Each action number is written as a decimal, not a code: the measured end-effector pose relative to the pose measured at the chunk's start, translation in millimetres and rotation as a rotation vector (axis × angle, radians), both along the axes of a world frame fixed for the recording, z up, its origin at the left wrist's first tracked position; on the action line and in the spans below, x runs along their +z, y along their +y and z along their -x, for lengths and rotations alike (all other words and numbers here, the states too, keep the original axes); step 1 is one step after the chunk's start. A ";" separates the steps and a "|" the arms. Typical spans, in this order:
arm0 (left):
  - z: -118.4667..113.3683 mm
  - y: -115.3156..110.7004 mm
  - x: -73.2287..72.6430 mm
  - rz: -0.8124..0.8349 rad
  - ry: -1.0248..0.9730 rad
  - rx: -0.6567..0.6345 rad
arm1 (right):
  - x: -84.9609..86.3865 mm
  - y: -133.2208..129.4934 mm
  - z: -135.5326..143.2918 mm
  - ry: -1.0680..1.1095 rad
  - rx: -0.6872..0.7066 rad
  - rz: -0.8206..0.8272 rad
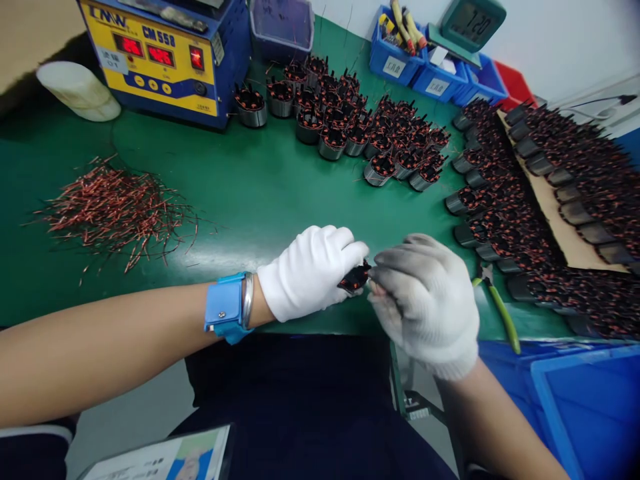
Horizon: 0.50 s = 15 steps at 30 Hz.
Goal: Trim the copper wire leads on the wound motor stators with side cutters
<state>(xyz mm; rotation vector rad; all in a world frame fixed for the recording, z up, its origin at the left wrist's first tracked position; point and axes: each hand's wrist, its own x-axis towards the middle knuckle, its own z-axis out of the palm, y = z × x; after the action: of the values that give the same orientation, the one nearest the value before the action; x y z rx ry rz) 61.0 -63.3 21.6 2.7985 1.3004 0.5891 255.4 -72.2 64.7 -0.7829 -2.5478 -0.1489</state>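
Observation:
My left hand (317, 272), in a white glove, is closed around a motor stator (356, 278) with a black top and copper windings. The stator is tilted, its winding end turned toward the right. Against that end is my right hand (425, 297), in a greyer glove, its thumb and fingers pinched together. Whatever lies between those fingertips is too small or hidden to make out. Green-handled cutters (503, 310) lie on the table to the right of my right hand.
A heap of copper wire bits (117, 213) covers the left of the green table (225, 180). Many stators (333, 140) stand at the back, more in rows (493, 227) at right. A soldering station (155, 63), blue bins (393, 63) and a clock (474, 25) stand behind.

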 end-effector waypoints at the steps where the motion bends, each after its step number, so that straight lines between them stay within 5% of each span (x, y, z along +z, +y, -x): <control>1: -0.1 -0.1 0.3 -0.001 0.003 -0.003 | 1.8 3.1 -0.1 -0.009 -0.040 0.067; 7: 0.2 0.4 -0.4 -0.020 0.004 -0.015 | 0.2 -4.3 -4.3 -0.021 -0.362 0.326; 15: 4.7 0.7 0.3 0.035 -0.225 -0.038 | -11.9 0.5 1.0 0.488 -0.569 0.999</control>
<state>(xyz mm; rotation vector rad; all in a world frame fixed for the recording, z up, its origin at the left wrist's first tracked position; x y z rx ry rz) 56.2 -62.6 21.9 2.6298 1.1999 0.8414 254.5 -71.7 52.8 -1.6313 -1.7627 1.0669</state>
